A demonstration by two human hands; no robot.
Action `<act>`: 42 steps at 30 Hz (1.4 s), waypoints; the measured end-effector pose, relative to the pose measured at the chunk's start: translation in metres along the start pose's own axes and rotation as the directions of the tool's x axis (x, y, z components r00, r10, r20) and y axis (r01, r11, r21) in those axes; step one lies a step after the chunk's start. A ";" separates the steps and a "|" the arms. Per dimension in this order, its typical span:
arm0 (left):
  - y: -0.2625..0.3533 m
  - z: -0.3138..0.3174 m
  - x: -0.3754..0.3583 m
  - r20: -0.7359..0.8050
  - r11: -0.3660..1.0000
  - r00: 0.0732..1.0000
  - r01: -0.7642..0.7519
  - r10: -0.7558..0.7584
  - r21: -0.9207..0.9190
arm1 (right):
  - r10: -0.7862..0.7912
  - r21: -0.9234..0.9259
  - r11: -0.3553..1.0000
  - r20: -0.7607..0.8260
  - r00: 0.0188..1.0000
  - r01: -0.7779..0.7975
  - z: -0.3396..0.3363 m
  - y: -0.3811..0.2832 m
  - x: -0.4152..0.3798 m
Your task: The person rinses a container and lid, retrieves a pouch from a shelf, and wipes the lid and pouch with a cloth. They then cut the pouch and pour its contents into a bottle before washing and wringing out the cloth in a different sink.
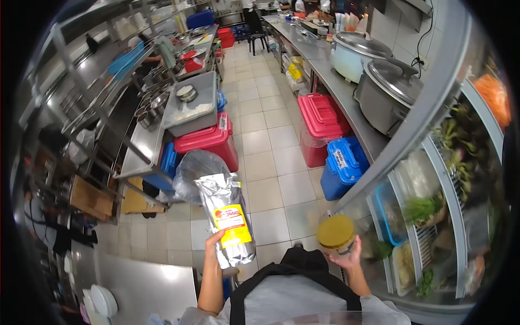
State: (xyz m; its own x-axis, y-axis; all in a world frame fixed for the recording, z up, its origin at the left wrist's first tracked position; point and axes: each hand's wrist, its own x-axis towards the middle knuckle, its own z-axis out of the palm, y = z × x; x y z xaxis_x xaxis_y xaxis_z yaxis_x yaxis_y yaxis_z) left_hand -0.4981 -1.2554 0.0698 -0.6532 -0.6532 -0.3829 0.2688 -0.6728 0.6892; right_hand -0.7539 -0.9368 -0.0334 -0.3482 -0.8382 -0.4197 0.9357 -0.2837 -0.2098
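A silver foil pouch [225,197] with a yellow and red label is upright in my left hand [215,246], whose fingers grip its lower left edge. My right hand [346,257] is wrapped round the lower part of a clear jar with a gold-yellow lid [336,231]; what the jar contains is hard to make out. Just right of that hand stands a glass-fronted fridge with its shelves of greens [423,208] in view. Behind the pouch is a bin lined with a clear plastic bag [194,169].
Red lidded bins [324,122] and a blue bin [344,170] stand under the right counter, which carries large pots [387,89]. On the left are a grey tub [184,122] and metal shelving [81,81]. A tiled aisle [265,157] runs between, with a black chair [254,27] far ahead.
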 end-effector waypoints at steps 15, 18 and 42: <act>0.077 0.041 0.291 -0.274 0.963 0.945 -0.224 0.177 -0.151 | 0.195 -0.220 0.964 0.210 0.958 -0.148 0.203 -0.197 0.429; 0.107 0.050 0.377 -0.175 0.979 0.971 -0.183 0.165 -0.094 | 0.144 -0.170 0.980 0.236 0.961 -0.105 0.230 -0.232 0.485; 0.208 0.493 1.065 0.407 0.775 0.672 0.437 -0.619 0.457 | -0.507 0.134 0.861 0.127 0.853 0.491 0.340 -0.494 0.787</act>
State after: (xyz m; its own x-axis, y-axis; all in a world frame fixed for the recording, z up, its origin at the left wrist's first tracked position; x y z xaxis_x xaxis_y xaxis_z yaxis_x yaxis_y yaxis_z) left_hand -1.4873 -1.9196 0.1084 -0.8932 0.1186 -0.4336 -0.4006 -0.6478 0.6479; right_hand -1.4712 -1.6142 0.0400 -0.7638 -0.6302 -0.1398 0.6418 -0.7185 -0.2681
